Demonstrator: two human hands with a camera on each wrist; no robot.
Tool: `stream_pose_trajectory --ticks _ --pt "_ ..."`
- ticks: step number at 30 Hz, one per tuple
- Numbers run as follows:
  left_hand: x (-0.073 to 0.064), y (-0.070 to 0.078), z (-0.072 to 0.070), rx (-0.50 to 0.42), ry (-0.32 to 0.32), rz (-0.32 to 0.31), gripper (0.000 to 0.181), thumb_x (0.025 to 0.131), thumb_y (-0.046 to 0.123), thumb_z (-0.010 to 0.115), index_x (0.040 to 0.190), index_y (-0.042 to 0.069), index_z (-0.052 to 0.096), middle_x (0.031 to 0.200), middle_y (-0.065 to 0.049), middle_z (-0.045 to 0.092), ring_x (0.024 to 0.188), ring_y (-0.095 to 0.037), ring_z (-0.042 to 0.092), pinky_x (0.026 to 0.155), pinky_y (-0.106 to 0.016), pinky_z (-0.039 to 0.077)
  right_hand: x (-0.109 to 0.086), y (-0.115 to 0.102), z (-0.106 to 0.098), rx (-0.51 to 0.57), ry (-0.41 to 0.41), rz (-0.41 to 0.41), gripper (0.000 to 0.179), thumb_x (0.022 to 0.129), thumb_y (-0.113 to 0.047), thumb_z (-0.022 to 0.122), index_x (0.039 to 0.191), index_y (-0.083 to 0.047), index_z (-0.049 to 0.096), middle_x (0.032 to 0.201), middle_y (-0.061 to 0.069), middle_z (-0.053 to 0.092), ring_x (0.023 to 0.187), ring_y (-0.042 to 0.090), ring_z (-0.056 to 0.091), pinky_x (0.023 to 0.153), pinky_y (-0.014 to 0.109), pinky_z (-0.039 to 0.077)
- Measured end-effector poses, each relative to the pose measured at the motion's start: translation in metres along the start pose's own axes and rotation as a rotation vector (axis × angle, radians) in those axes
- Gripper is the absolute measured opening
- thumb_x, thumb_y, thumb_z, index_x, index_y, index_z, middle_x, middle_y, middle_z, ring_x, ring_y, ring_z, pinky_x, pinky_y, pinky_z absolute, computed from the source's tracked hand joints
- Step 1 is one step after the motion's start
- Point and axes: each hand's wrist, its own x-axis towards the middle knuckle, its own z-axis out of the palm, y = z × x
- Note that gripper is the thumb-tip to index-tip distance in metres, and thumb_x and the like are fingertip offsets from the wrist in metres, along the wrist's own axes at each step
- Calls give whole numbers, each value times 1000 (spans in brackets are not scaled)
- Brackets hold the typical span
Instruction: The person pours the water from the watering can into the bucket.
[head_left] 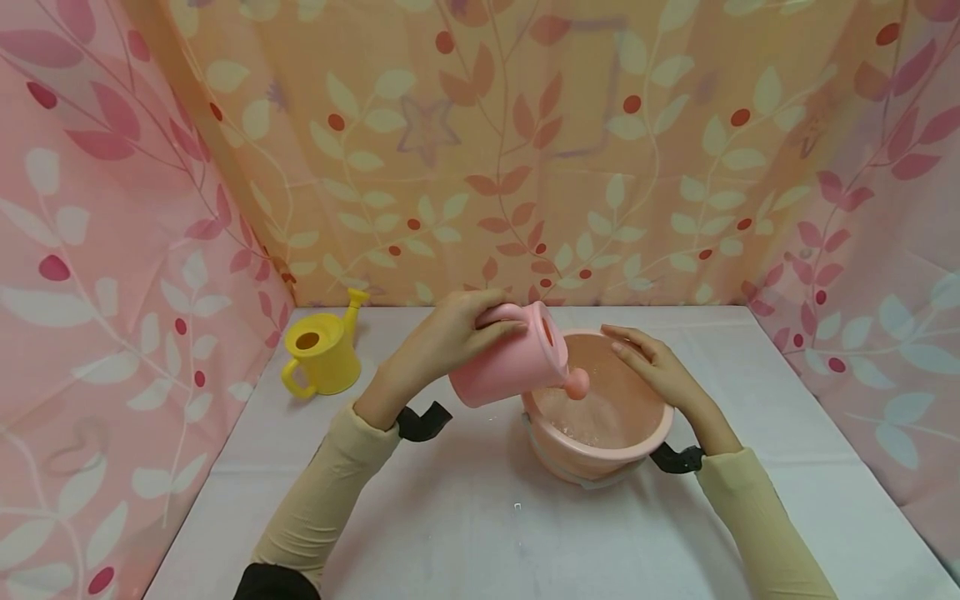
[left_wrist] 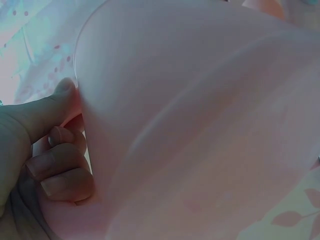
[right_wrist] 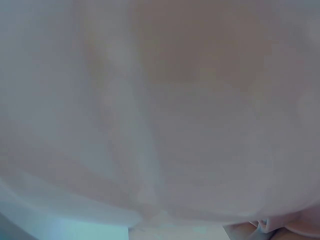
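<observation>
My left hand grips the handle of a pink watering can, fingers curled round it. The can is tilted to the right, its round spout head over a pink bucket. Rippled water with bubbles shows inside the bucket. In the left wrist view, the can's side fills most of the picture beside the curled fingers. My right hand rests on the bucket's right rim with fingers extended; its thumb is hidden. The bucket wall fills the right wrist view, blurred.
A yellow watering can stands upright at the back left of the white table. The bucket's pale carrying handle hangs down at its front. A few water drops lie on the table. Patterned curtains enclose the back and sides.
</observation>
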Motion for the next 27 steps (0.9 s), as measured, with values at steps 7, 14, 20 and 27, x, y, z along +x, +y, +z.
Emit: stream_pose_trajectory --ticks 7,14,20,27 --pt "1 1 0 14 -9 -2 15 85 25 68 82 14 59 67 4 52 65 -10 49 61 -23 43 0 -1 0 -13 1 4 40 98 -15 48 134 2 44 137 19 45 128 32 40 90 3 31" --pt "3 1 0 21 -7 11 14 85 25 68 82 14 59 66 5 52 64 -10 49 61 -22 42 3 12 -1 -4 3 -10 40 97 -15 48 134 -1 44 137 17 46 128 32 40 91 4 31" --pt "4 2 0 10 -7 13 17 85 26 68 78 15 58 63 6 49 63 -8 48 60 -22 41 6 32 0 1 7 -6 40 97 -21 49 136 -11 46 139 10 46 130 25 39 93 5 31" --pt "5 4 0 4 -13 26 20 85 28 68 77 15 55 63 5 47 62 -8 46 59 -21 40 6 35 0 10 11 -19 40 97 -22 49 135 -11 46 138 10 47 130 26 39 93 5 31"
